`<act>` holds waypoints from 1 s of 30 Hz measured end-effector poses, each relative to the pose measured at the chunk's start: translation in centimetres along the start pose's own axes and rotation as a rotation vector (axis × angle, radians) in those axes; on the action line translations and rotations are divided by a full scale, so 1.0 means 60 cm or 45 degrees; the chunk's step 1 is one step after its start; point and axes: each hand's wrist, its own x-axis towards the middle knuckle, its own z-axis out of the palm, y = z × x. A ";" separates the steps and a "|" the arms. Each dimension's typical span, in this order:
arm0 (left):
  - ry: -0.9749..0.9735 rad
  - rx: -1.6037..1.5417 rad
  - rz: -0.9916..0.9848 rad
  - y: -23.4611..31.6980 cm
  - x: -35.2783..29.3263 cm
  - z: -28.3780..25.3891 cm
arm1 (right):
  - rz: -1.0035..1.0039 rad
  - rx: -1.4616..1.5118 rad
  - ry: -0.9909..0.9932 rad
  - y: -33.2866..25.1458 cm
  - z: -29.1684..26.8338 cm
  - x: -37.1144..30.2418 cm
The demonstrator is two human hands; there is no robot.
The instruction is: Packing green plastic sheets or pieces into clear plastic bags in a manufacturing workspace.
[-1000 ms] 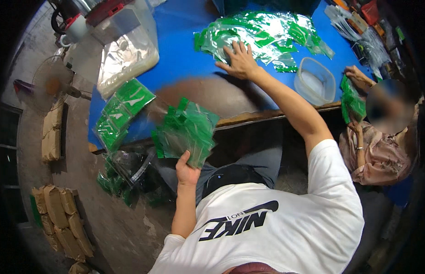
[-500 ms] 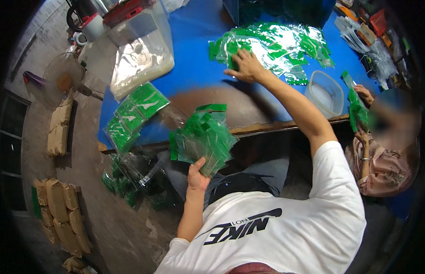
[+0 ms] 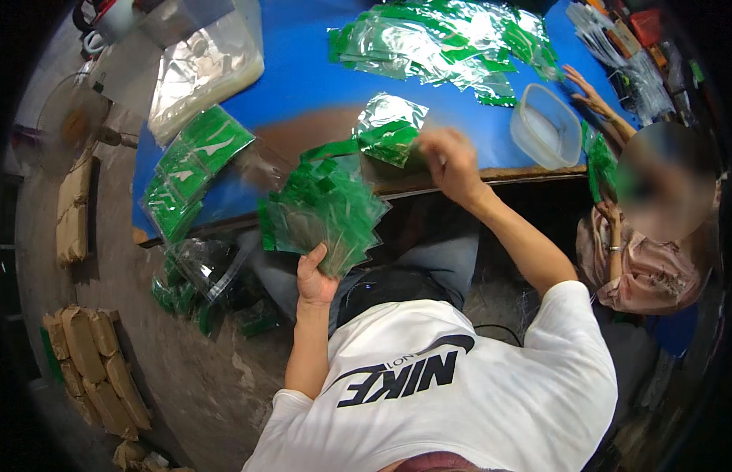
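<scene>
A thick, fanned bundle of green-and-clear plastic bags [image 3: 330, 204] is gripped in my left hand [image 3: 315, 275], thumb on top, just in front of the table edge. My right hand [image 3: 454, 165], smeared by motion, has its fingers closed at the right edge of a single green-and-clear plastic bag [image 3: 393, 134]. That bag is at the table's front edge, its left side near the bundle. Farther back on the table lies a wide, shiny spread of similar bags [image 3: 429, 43].
Overlapping green bags [image 3: 197, 161] lie at the table's left, beside a large clear bin [image 3: 208, 67]. A translucent tub [image 3: 545, 126] stands right. A co-worker's hand [image 3: 590, 94] reaches over the blue table [image 3: 303, 86]. Brown paper packages [image 3: 94, 358] lie on the floor.
My right hand has come back from the spread toward the front edge, bringing a bag near the bundle. My left hand still holds the bundle. The co-worker's hand now reaches farther over the table.
</scene>
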 end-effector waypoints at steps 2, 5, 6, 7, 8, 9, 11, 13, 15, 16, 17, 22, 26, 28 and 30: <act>-0.035 -0.015 0.001 -0.007 0.004 0.007 | 0.453 0.120 0.360 0.002 -0.012 0.034; -0.030 -0.017 -0.072 -0.015 0.000 0.015 | 0.992 0.436 0.717 -0.027 -0.001 0.049; -0.054 -0.088 -0.100 -0.022 0.001 0.011 | 1.073 0.623 0.709 -0.040 0.004 0.048; -0.087 -0.158 -0.138 -0.027 0.003 0.009 | 1.081 0.619 0.496 -0.035 0.031 0.014; -0.085 -0.158 -0.141 -0.028 0.004 0.006 | 0.990 0.641 0.423 -0.058 0.057 -0.005; -0.162 -0.225 -0.188 -0.028 0.004 0.000 | 1.104 0.969 0.396 -0.107 0.069 -0.004; -0.241 -0.298 -0.234 -0.028 0.003 0.004 | 1.198 1.107 0.174 -0.151 0.068 -0.018; -0.165 -0.174 -0.272 -0.022 0.003 0.011 | 1.223 1.183 0.094 -0.168 0.062 -0.019; -0.137 -0.037 -0.210 -0.020 0.000 0.001 | 1.267 1.199 -0.252 -0.175 0.054 -0.013; -0.114 0.100 -0.162 -0.021 0.000 -0.002 | 1.264 1.192 -0.250 -0.172 0.050 -0.011; -0.121 0.097 -0.161 -0.021 -0.001 -0.005 | 1.161 1.213 -0.373 -0.167 0.047 -0.008; -0.214 -0.068 -0.102 -0.006 -0.004 -0.020 | 0.751 0.663 -0.720 -0.113 0.011 0.096; -0.286 -0.337 -0.186 -0.019 0.013 -0.023 | -0.054 -0.197 -0.544 0.050 0.063 0.091; -0.329 -0.375 -0.182 -0.025 0.015 -0.008 | 0.087 -0.356 -0.719 0.009 0.077 0.062; -0.309 -0.425 -0.166 -0.027 0.011 -0.010 | 0.032 -0.500 -0.896 -0.087 0.065 0.054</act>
